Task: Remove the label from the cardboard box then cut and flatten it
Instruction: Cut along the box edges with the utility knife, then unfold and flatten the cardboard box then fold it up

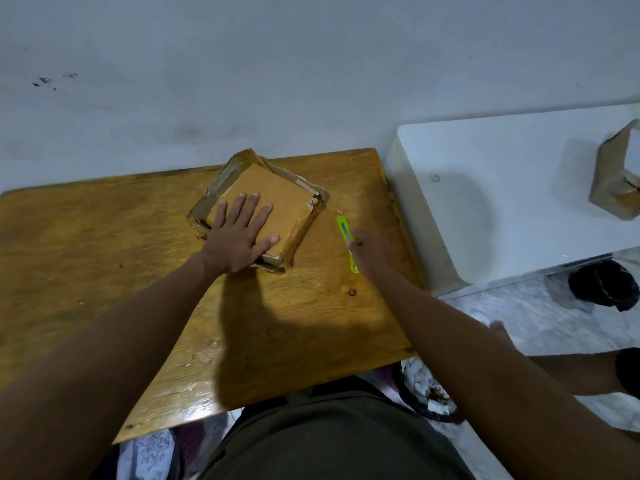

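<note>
Wooden table (104,258) fills most of the view, pushed up against a pale wall, with a white surface (502,188) just beside it on the right that carries a second, taped-up parcel (613,178) near the frame edge. On the table, toward its far side, sits the cardboard box (277,206), turned at an angle, low and squarish, its sides wrapped in glossy brown tape. The left hand (239,237) lies flat on the box's top, fingers spread and straight, pressing it down rather than gripping it. Most of the top face is bare brown board; only a small white scrap of label (312,203) with dark print shows at the right corner, so the label looks mostly peeled away, though whether that scrap counts as leftover is hard to say. The right hand (369,252) rests on the table just right of the box, fingers curled round a bright green utility knife (347,237) whose front end points away toward the wall; the blade itself is too small to make out. Judging from this, the label step is nearly or fully done, while cutting has not visibly started: the tape appears intact and the box keeps its shape. Slitting the seams and flattening it are both left to do.
</note>
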